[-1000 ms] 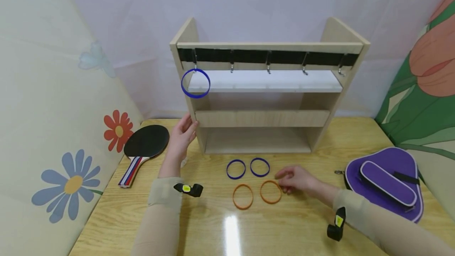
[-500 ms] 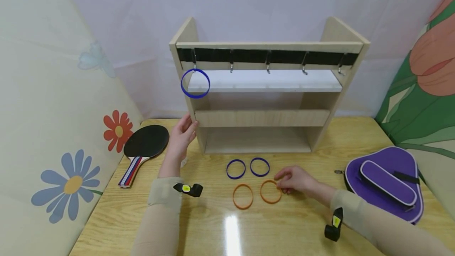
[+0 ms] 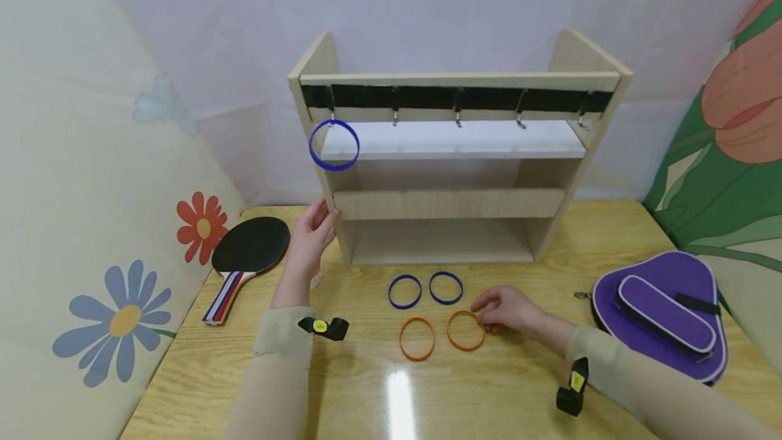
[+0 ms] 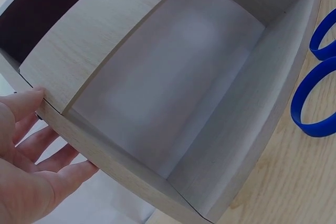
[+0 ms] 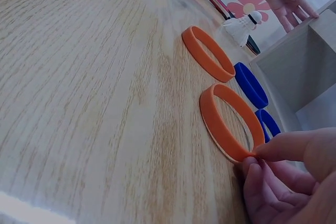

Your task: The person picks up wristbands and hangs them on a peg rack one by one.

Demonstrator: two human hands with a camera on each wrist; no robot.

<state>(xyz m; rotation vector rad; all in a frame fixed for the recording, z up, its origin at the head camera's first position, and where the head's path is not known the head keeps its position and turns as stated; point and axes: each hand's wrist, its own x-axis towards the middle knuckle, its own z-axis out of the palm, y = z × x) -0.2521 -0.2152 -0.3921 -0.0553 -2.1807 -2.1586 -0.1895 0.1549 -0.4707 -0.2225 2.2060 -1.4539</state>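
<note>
My right hand (image 3: 508, 309) pinches the right edge of an orange silicone wristband (image 5: 212, 109) between thumb and fingertips, close over the table. A second orange wristband (image 3: 417, 339) lies to its left. Behind them lie two blue wristbands (image 3: 405, 291), side by side. My left hand (image 3: 313, 233) rests against the left side panel of a wooden shelf (image 3: 449, 204). In the left wrist view its thumb touches the panel's front edge, and the fingers (image 4: 68, 179) lie extended along the outer face. Another blue wristband (image 3: 334, 167) hangs from the shelf's leftmost hook.
Several metal hooks (image 3: 459, 117) line the black strip on the shelf. A table tennis paddle (image 3: 250, 246) lies at the left, and a purple paddle case (image 3: 666, 318) at the right. Behind the left wrist stands a shuttlecock (image 5: 240, 27). Fabric walls surround the table (image 3: 342, 386).
My right hand has shifted slightly left, its fingertips coming onto the orange wristband's edge. The left hand stays at the shelf's side. The head view has shifted a little.
</note>
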